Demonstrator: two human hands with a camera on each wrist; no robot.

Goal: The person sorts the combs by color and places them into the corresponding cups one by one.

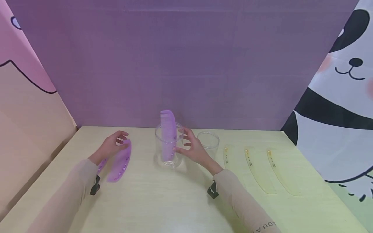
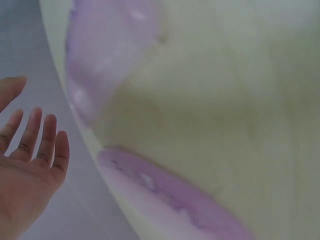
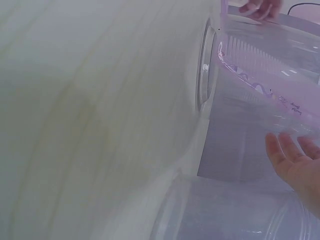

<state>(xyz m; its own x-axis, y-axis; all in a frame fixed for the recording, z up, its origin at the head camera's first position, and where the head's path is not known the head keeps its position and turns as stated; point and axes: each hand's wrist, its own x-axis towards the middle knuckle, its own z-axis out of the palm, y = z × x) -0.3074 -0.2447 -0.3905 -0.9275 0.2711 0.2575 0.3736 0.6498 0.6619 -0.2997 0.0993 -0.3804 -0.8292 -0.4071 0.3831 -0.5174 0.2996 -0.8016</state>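
Note:
A tall clear cup [image 1: 158, 142] stands mid-table with one purple comb [image 1: 167, 129] upright inside it, its end rising above the rim. My right hand [image 1: 195, 147] holds this cup from the right, thumb across the front and fingers at the far side near the rim. In the right wrist view the fingers [image 3: 290, 152] lie close along the cup wall. To the left, my left hand [image 1: 112, 144] hovers with loose fingers over the top end of another purple comb [image 1: 120, 165]. A further purple comb [image 1: 102, 165] is mostly hidden under that wrist.
A second clear cup [image 1: 208, 142] stands just right of the first, partly behind my right hand. Several pale yellow see-through combs, including one farthest right [image 1: 284, 174], lie in a row on the right of the table [image 1: 163, 200]. A purple backdrop [image 1: 186, 64] rises behind.

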